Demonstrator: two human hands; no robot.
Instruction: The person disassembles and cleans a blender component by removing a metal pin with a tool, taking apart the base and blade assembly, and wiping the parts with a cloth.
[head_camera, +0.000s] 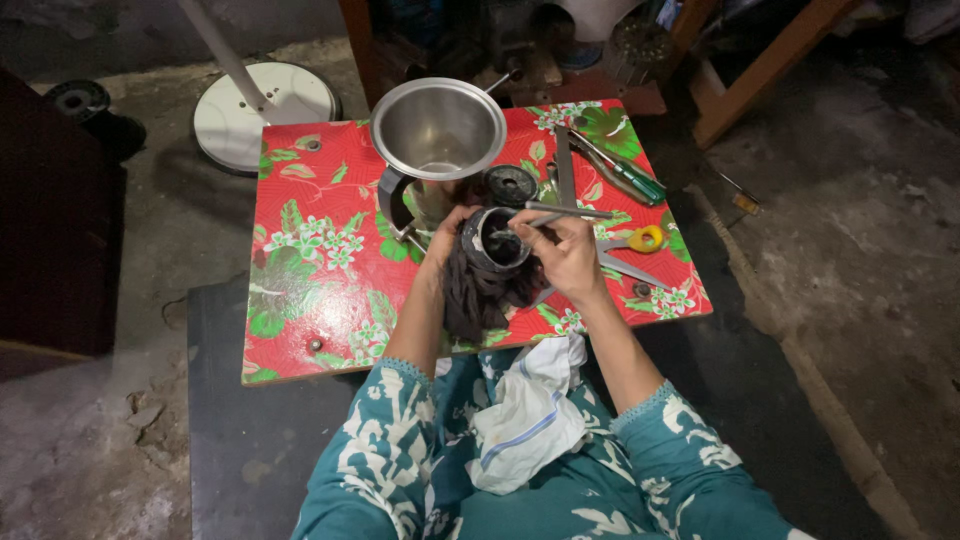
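Red floral table (320, 250) | our left hand (445, 240) steadies cloth-wrapped black part (495, 245) | right hand (570, 255) grips thin metal tool (560, 213), probing inside | steel jar (438, 128) far.

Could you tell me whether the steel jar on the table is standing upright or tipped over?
Upright. The steel jar stands on the floral table with its round mouth facing up, showing its bare inner wall and bottom.

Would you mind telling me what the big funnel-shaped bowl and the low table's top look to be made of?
Bowl: probably stainless steel, grey with a brushed sheen and reflections. Table top: seemingly a glossy red floral laminate or plastic sheet, fixed at visible screw points.
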